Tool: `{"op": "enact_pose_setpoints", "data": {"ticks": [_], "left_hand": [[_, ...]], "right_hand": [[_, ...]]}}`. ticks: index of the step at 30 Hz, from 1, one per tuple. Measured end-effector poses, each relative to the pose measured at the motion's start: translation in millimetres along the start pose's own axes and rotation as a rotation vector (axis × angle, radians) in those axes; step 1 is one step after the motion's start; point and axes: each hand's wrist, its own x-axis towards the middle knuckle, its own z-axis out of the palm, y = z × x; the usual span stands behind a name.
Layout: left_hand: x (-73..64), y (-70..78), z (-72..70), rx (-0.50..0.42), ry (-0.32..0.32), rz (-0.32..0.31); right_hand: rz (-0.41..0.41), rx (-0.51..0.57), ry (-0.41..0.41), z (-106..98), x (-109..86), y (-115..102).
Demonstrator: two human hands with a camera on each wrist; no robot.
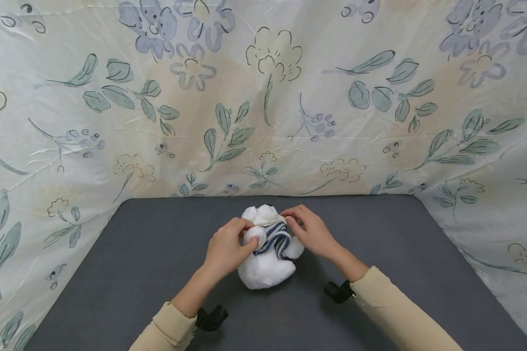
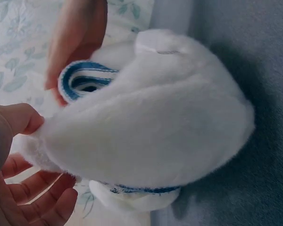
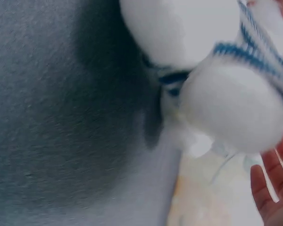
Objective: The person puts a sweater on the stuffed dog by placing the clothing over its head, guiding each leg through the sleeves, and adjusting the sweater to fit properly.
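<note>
A white plush toy (image 1: pixel 263 270) with rounded limbs sits on the dark grey table, wearing a blue-and-white striped knitted scarf (image 1: pixel 277 240). My left hand (image 1: pixel 226 246) pinches the toy's paw on the left side between thumb and fingers. In the left wrist view, the thumb presses the white limb (image 2: pixel 132 132) from above, with fingers curled beneath. On the other side, my right hand (image 1: pixel 314 233) has its fingertips beside the toy's head and scarf. The right wrist view shows loosely extended fingers (image 3: pixel 260 186) close to the toy's other limb (image 3: pixel 233 108).
The dark grey tabletop (image 1: pixel 158 263) spreads around the toy. A flowered cloth (image 1: pixel 263 122) hangs behind it and along both sides. Black wrist-worn pieces (image 1: pixel 212 319) show beneath both cream sleeves (image 1: pixel 404 312).
</note>
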Motion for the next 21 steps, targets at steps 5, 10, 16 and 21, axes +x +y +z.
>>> {"op": "enact_pose_setpoints", "data": {"ticks": [5,10,16,21], "left_hand": [[-3.4,-3.3,-1.4,0.001,-0.021,-0.042],[-5.0,-6.3,-2.1,-0.007,-0.061,-0.069],[-6.2,-8.0,-2.7,-0.042,-0.112,-0.086],[-7.1,-8.8,-2.7,-0.077,-0.099,-0.088]], "right_hand": [[0.141,0.012,0.000,1.9,-5.2,19.1],[0.186,-0.034,-0.094,15.4,-13.9,31.9],[0.179,-0.060,-0.108,31.4,-21.3,36.1],[0.159,-0.055,-0.097,36.6,-22.6,35.6]]}}
